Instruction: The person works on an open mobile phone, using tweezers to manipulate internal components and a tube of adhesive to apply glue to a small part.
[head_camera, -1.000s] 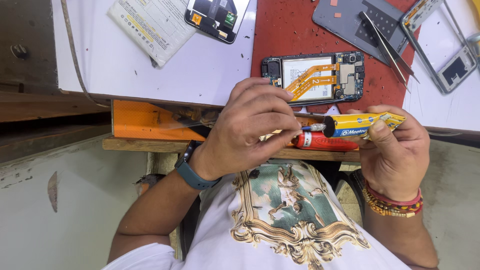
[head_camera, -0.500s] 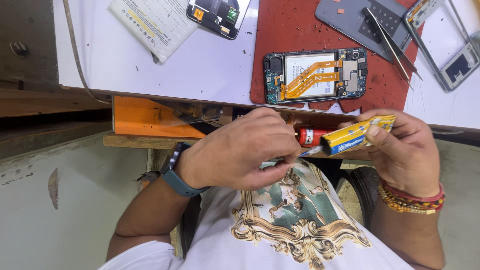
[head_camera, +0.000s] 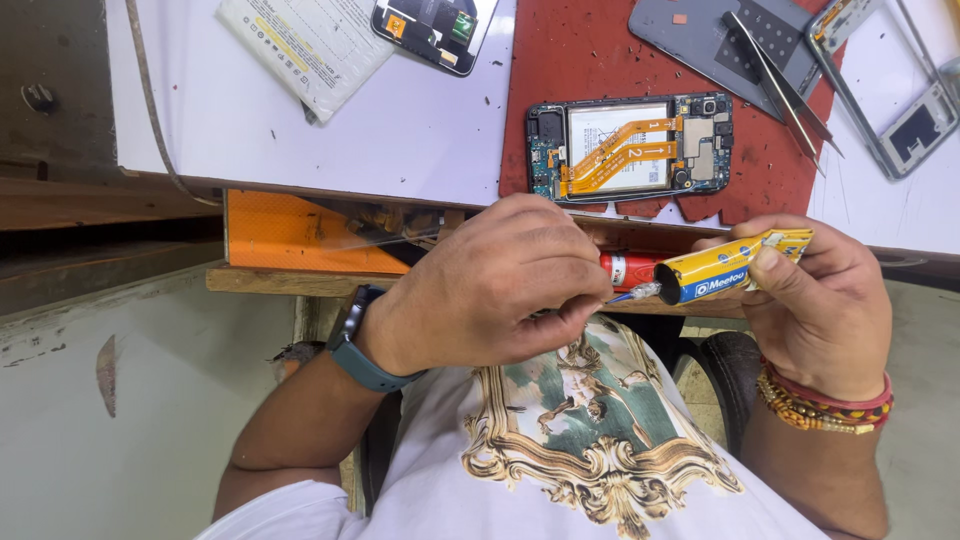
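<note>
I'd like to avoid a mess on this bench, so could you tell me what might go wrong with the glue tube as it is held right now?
1. The left hand pinches at the bare nozzle of the yellow glue tube, so adhesive could get on the fingertips.
2. The right hand grips the tube's body; a hard squeeze might push out too much.
3. The tube is held over the printed white shirt, so a drip may land there, not on the opened phone.

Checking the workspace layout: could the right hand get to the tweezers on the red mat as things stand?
Probably not right away: the right hand is closed around a yellow glue tube. The tweezers lie uncovered on the red mat, so once that hand is freed the way looks open.
</note>
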